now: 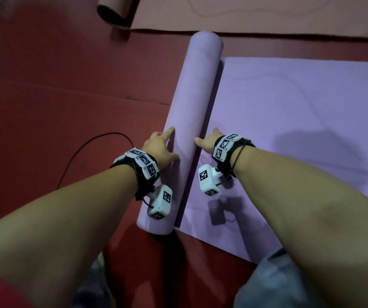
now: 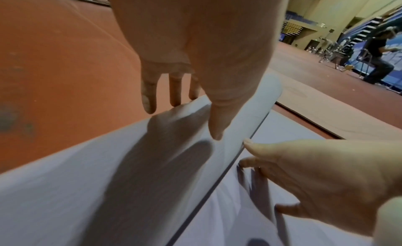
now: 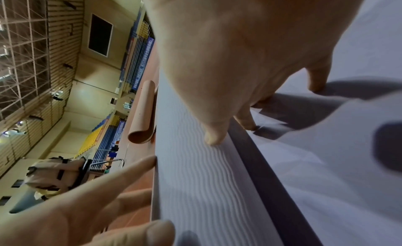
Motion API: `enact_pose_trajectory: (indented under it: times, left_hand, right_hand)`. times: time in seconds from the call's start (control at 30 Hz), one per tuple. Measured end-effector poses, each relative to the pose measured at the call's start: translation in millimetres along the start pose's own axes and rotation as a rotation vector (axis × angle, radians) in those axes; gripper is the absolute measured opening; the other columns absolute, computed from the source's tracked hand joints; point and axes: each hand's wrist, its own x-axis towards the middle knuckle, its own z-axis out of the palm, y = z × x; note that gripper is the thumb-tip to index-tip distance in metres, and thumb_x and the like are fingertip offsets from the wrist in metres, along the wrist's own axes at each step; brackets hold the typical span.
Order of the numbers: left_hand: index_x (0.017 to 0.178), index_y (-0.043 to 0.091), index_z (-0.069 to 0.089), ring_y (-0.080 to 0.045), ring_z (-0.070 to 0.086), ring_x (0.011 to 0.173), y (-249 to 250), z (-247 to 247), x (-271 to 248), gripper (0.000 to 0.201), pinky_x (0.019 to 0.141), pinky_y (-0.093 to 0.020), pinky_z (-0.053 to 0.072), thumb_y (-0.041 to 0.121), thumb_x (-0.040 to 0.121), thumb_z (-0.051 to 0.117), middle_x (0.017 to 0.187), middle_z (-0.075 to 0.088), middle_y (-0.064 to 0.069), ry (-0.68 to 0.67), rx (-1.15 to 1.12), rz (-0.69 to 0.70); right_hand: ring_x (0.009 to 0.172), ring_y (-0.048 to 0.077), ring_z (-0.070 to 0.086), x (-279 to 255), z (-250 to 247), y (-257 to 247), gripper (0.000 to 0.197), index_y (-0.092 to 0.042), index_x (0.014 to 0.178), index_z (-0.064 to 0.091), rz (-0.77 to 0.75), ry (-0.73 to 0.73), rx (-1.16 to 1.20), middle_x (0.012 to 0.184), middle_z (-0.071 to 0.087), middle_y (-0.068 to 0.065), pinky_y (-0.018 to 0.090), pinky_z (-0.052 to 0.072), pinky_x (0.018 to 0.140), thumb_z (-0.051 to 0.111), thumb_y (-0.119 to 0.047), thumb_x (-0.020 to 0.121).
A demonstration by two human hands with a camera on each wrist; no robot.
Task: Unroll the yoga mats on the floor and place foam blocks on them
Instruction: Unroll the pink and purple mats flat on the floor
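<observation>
A lilac yoga mat lies partly unrolled on the red floor. Its rolled part (image 1: 192,121) runs away from me at the centre, and the flat part (image 1: 300,121) spreads out to the right. My left hand (image 1: 161,145) rests on the roll's left side with straight fingers (image 2: 150,94), its thumb lying on top. My right hand (image 1: 207,141) sits at the seam on the right side, with the thumb (image 3: 214,136) touching the roll (image 3: 195,172) and the fingers down on the flat mat (image 3: 326,181). No foam block is in view.
A tan mat (image 1: 245,16) lies unrolled beyond the lilac one, with its curled end (image 1: 116,12) at top left. A black cable (image 1: 85,150) loops on the floor to my left. A chair with a backpack (image 3: 54,174) and a seated person (image 2: 378,57) are far off.
</observation>
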Motion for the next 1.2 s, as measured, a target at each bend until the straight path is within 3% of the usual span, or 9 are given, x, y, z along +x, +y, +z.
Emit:
enact_pose_trajectory:
  times: [0.17, 0.27, 0.37, 0.5, 0.7, 0.9, 0.97, 1.07, 1.2]
  left_hand:
    - [0.148, 0.028, 0.037, -0.033, 0.057, 0.118, -5, 0, 12, 0.078, 0.094, -0.038, 0.047, 0.036, 0.08, 0.075, 0.135, 0.056, -0.011, 0.113, -0.024, 0.019]
    - [0.133, 0.03, 0.045, -0.031, 0.062, 0.095, -18, 1, 26, 0.07, 0.073, -0.035, 0.046, 0.057, 0.075, 0.074, 0.112, 0.062, -0.007, 0.17, -0.046, 0.062]
    - [0.127, 0.033, 0.044, -0.027, 0.061, 0.092, -40, -2, 44, 0.073, 0.074, -0.034, 0.046, 0.06, 0.069, 0.078, 0.111, 0.059, -0.006, 0.124, -0.17, 0.104]
    - [0.13, 0.026, 0.046, -0.025, 0.061, 0.093, -73, -7, 61, 0.068, 0.082, -0.033, 0.048, 0.045, 0.076, 0.081, 0.106, 0.061, -0.004, 0.05, -0.353, 0.175]
    - [0.137, 0.024, 0.042, -0.029, 0.066, 0.098, -110, -16, 83, 0.063, 0.089, -0.04, 0.053, 0.043, 0.085, 0.073, 0.109, 0.065, -0.004, -0.095, -0.438, 0.254]
    - [0.139, 0.02, 0.039, -0.024, 0.063, 0.098, -139, -41, 115, 0.073, 0.089, -0.035, 0.051, 0.03, 0.079, 0.078, 0.11, 0.06, -0.002, -0.165, -0.336, 0.471]
    - [0.14, 0.022, 0.039, -0.025, 0.063, 0.095, -147, -50, 130, 0.075, 0.083, -0.034, 0.054, 0.025, 0.077, 0.079, 0.109, 0.06, -0.003, -0.212, -0.311, 0.529]
    - [0.136, 0.017, 0.043, -0.027, 0.063, 0.098, -156, -58, 142, 0.071, 0.077, -0.029, 0.049, 0.019, 0.075, 0.078, 0.117, 0.063, -0.007, -0.283, -0.327, 0.527]
    - [0.13, 0.017, 0.045, -0.028, 0.062, 0.105, -179, -60, 137, 0.068, 0.091, -0.037, 0.052, 0.024, 0.07, 0.075, 0.12, 0.062, -0.008, -0.316, -0.513, 0.43]
  right_hand:
    - [0.149, 0.034, 0.014, -9, -7, -13, 0.054, -0.001, 0.151, 0.027, 0.062, 0.033, 0.07, 0.162, 0.009, 0.021, 0.042, 0.012, 0.12, 0.026, -0.033, 0.108]
    - [0.136, 0.034, 0.042, -6, -11, -22, 0.039, 0.004, 0.139, 0.045, 0.041, 0.12, 0.047, 0.148, 0.043, 0.02, 0.037, 0.032, 0.112, 0.032, -0.009, 0.106]
    - [0.123, 0.033, 0.054, 8, 1, -22, 0.037, -0.006, 0.13, 0.057, 0.043, 0.3, -0.028, 0.136, 0.056, 0.015, 0.035, 0.044, 0.101, 0.04, -0.007, 0.098]
    - [0.128, 0.036, 0.045, 32, 34, -15, 0.041, -0.016, 0.134, 0.056, 0.072, 0.499, -0.044, 0.141, 0.048, 0.015, 0.04, 0.039, 0.105, 0.044, -0.021, 0.096]
    - [0.131, 0.035, 0.045, 21, 68, -56, 0.048, -0.02, 0.146, 0.044, 0.118, 0.482, 0.08, 0.147, 0.045, 0.015, 0.038, 0.037, 0.109, 0.049, -0.023, 0.098]
    - [0.098, 0.027, 0.059, 16, 77, -109, 0.026, -0.014, 0.114, 0.062, 0.212, 0.598, 0.393, 0.113, 0.065, 0.011, 0.029, 0.044, 0.079, 0.047, -0.012, 0.094]
    - [0.094, 0.03, 0.063, 18, 75, -130, 0.017, -0.015, 0.103, 0.059, 0.277, 0.644, 0.463, 0.105, 0.066, 0.013, 0.036, 0.051, 0.081, 0.049, -0.011, 0.09]
    - [0.08, 0.031, 0.063, 17, 77, -163, 0.008, -0.015, 0.098, 0.052, 0.331, 0.715, 0.711, 0.093, 0.062, 0.013, 0.049, 0.056, 0.081, 0.052, -0.01, 0.092]
    - [0.072, 0.026, 0.06, 11, 86, -205, 0.01, -0.018, 0.091, 0.054, 0.343, 0.77, 0.945, 0.092, 0.059, 0.009, 0.036, 0.052, 0.065, 0.054, -0.008, 0.092]
